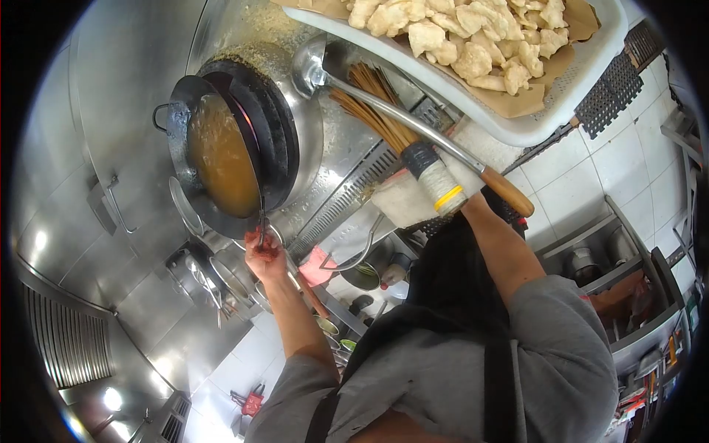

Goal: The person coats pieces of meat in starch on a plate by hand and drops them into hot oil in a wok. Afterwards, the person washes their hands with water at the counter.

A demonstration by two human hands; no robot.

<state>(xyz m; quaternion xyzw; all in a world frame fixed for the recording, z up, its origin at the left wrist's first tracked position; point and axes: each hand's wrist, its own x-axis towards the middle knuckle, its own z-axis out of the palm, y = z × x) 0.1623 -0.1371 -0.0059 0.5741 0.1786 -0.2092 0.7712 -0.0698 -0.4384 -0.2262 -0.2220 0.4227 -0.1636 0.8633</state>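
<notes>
My left hand [264,252] is closed around the near loop handle of a black wok [177,122]. Tilted on the black burner ring [279,148], the wok holds amber-brown liquid [221,155] that looks like oil. An orange-red glow shows between wok and ring. Only the wrist and forearm of my right arm [491,229] show; the fingers are hidden behind a bamboo wok brush [436,181] and a long ladle [399,114]. The brush handle is wrapped in black and pale bands with a yellow ring. The ladle has a metal bowl and a wooden grip.
A white plastic basket [509,133], lined with brown paper, holds pale battered pieces [473,37] at the upper right. Beside the brush lies a white cloth [402,199]. Pots and bowls stand low behind my left arm. A metal cabinet [620,273] is at the right.
</notes>
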